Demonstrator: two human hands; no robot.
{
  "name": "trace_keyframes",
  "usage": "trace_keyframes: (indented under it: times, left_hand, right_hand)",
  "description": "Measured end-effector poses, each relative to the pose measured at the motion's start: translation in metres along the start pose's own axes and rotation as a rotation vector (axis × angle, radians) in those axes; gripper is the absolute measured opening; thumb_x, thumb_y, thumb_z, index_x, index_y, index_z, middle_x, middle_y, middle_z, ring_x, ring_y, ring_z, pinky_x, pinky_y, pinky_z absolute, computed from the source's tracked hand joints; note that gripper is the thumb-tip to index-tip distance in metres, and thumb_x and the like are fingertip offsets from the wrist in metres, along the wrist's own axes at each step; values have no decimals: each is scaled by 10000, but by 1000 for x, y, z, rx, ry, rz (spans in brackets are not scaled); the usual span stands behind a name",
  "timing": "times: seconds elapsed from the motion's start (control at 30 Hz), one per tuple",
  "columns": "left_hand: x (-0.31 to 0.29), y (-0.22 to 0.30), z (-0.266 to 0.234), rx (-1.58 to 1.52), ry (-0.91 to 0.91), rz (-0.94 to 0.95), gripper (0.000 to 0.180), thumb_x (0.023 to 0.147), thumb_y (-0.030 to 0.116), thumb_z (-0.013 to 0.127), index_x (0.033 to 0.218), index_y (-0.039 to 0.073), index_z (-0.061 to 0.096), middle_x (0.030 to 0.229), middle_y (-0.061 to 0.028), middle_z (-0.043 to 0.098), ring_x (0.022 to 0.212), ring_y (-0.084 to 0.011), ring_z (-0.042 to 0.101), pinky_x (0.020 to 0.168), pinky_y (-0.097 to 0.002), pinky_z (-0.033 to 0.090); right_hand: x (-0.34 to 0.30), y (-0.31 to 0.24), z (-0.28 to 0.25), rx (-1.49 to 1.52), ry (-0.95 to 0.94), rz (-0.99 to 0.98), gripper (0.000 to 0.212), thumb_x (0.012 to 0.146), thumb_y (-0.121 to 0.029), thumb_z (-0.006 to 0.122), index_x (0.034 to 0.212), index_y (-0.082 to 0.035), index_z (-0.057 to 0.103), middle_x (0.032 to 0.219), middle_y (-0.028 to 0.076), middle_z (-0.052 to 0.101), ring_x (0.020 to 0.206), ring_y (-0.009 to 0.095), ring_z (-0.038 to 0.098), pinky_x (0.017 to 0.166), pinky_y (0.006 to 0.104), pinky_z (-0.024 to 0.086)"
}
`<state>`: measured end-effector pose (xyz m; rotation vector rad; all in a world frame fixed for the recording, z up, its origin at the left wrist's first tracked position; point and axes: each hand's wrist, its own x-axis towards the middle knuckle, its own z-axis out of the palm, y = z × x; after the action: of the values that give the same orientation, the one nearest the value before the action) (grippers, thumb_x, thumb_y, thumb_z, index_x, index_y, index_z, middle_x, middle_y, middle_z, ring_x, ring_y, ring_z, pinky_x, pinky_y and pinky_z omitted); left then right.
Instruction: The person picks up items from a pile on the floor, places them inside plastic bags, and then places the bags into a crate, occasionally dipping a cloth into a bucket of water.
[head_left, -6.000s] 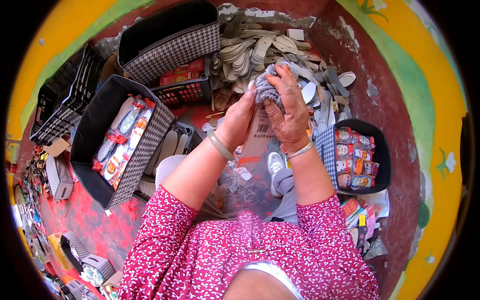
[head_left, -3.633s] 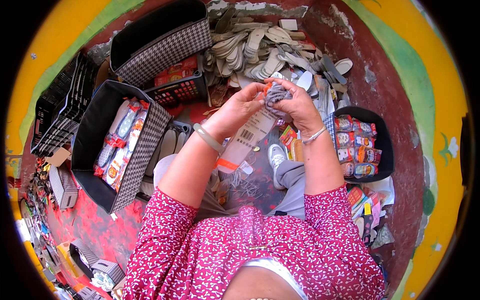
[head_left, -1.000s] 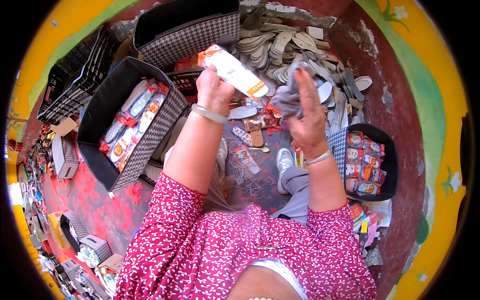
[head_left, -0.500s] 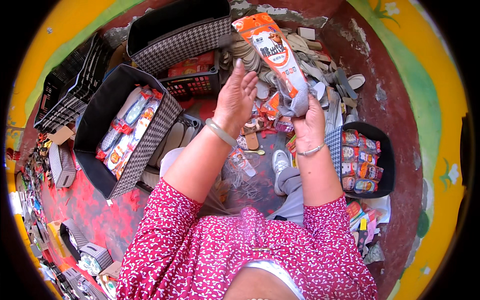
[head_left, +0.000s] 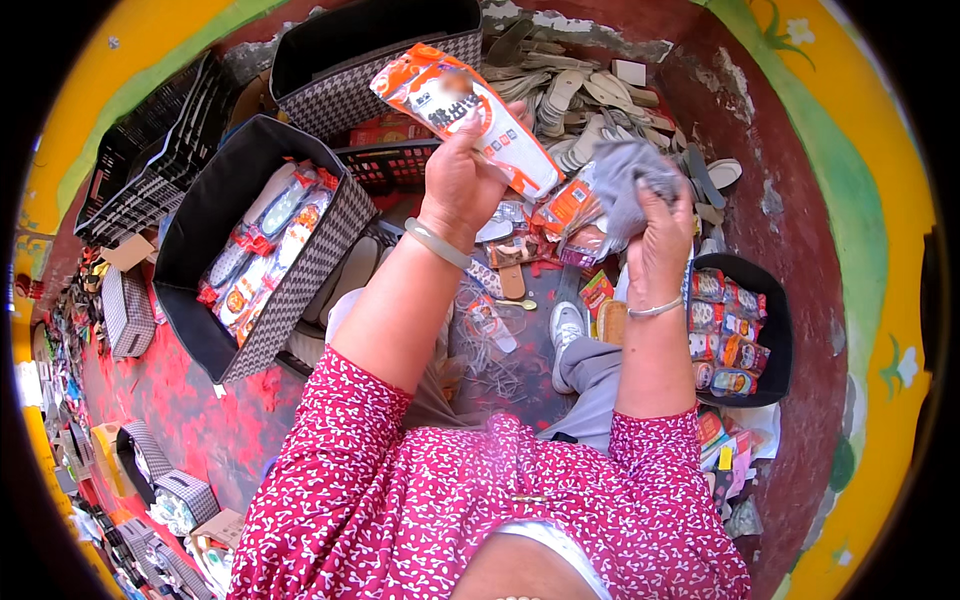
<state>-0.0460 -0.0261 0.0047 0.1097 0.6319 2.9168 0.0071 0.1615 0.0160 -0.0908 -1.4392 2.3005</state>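
- I hold the sleeve [head_left: 465, 112], a long flat orange-and-white printed packet, up in front of me, tilted, its far end pointing up and left, above the crate [head_left: 385, 165].
- My left hand [head_left: 465, 180] pinches it near its lower end, thumb on one face and fingers behind; I judge a grip nearer the mouth would let me keep the opening spread.
- My right hand [head_left: 660, 230] is closed round the grey insole [head_left: 625, 185], bunched and folded in my fingers, just beside the sleeve's lower end but not touching it.
- To do this well, I think I should flatten the insole first, line its narrow end with the sleeve's opening, and slide it in straight so the film does not crease or tear.
- I cannot tell whether the sleeve's end is open.
- Loose packets [head_left: 575, 215] lie on the floor below my hands, with a heap of bare insoles [head_left: 580, 95] beyond.
- A chequered box [head_left: 300, 270] at my left holds packed pairs; a black tub [head_left: 770, 330] at my right holds more.
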Motion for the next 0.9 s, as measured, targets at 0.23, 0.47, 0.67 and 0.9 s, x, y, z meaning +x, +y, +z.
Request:
trace_keyframes:
  times: [0.23, 0.47, 0.67, 0.9]
  left_hand:
    - [-26, -27, 20, -54, -49, -215, 435, 952, 330, 407, 1272, 35, 402, 1227, -144, 520, 1118, -269, 506, 986, -436, 381]
    - [-16, -17, 8, 31, -131, -163, 742, 912, 616, 179, 1375, 43, 262, 1287, -271, 439, 1167, -394, 469, 963, -444, 421]
    - [-34, -37, 18, 67, -85, -292, 603, 936, 567, 236, 1330, 128, 365, 1267, -116, 495, 1147, -260, 499, 962, -405, 412]
    - [-45, -44, 27, 266, -312, -348, 569, 969, 482, 261, 1396, 108, 301, 1362, -41, 416, 1238, -193, 412, 1038, -329, 316]
  right_hand:
    - [-19, 4, 25, -1168, -584, -826, 585, 713, -83, 675, 1260, -82, 468, 1248, 124, 527, 1180, 272, 492, 1016, 385, 350]
    - [-37, 12, 34, -1058, -876, -705, 620, 650, -32, 630, 1254, -52, 491, 1312, 153, 479, 1252, 302, 423, 1050, 434, 302]
    - [-24, 17, 29, -998, -591, -732, 521, 727, -82, 613, 1233, -38, 496, 1303, 166, 483, 1231, 324, 439, 1037, 431, 320]
    - [-4, 10, 10, -950, -393, -674, 499, 849, -261, 606, 1258, -14, 460, 1300, 207, 468, 1223, 375, 431, 1013, 408, 356]
